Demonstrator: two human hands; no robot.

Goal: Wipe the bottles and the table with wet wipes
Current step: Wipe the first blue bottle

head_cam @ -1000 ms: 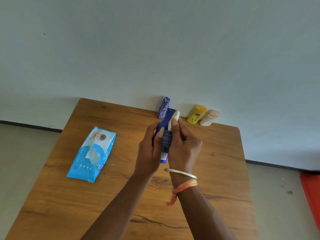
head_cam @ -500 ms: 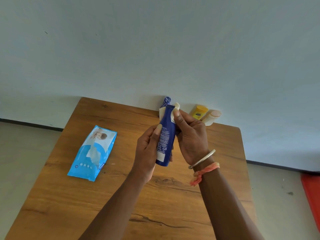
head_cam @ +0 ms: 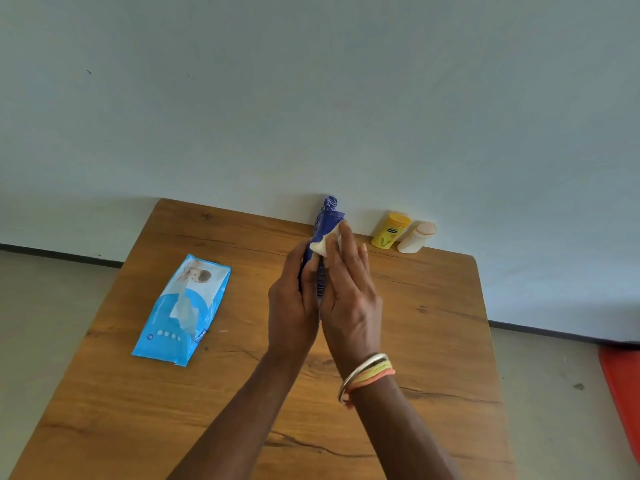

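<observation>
Head: hands (head_cam: 323, 299) wiping bottle (head_cam: 323, 230) (blue).

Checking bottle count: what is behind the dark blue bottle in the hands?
Behind the held dark blue bottle, the top of a patterned blue bottle shows against the white wall; its lower part is covered.

Dark blue bottle (head_cam: 323, 233) under my white wipe (head_cam: 323, 245); beside it on the brown wood-grain counter (head_cam: 433, 323), a yellow bottle (head_cam: 389, 231) and a cream one (head_cam: 415, 239).
</observation>
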